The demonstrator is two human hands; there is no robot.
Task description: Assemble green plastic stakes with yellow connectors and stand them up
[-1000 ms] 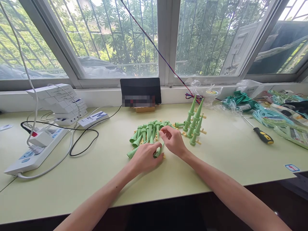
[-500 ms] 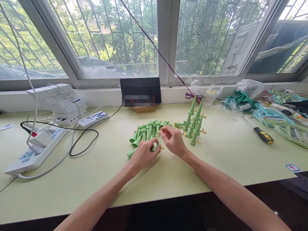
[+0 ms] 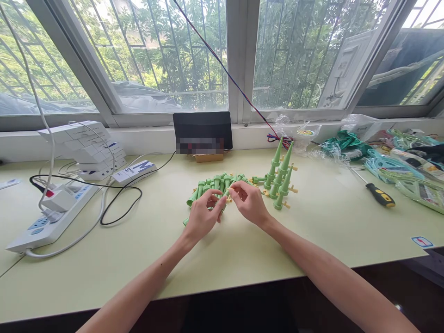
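Note:
My right hand (image 3: 250, 202) is closed in a pinch on the pale tip of a green plastic watering spike, just right of the pile. My left hand (image 3: 204, 213) is beside it, thumb and fingers curled at the same spike, which they mostly hide. A yellow valve (image 3: 229, 200) shows between the two hands. Behind them lies a pile of green watering spikes (image 3: 201, 187), partly covered by the left hand. To the right, several assembled watering spikes (image 3: 285, 173) stand point up, with yellow valves sticking out at their sides.
A screwdriver (image 3: 379, 195) and packaged green items (image 3: 395, 166) lie at the right. At the back stands a black tablet (image 3: 203, 125) on a cardboard support. A power strip (image 3: 52, 226), a black cable (image 3: 121, 222) and stacked white boxes (image 3: 86, 148) occupy the left.
My left hand has moved slightly up and its fingers have shifted toward the right hand's fingertips. The right hand has hardly moved. The standing spikes are unchanged.

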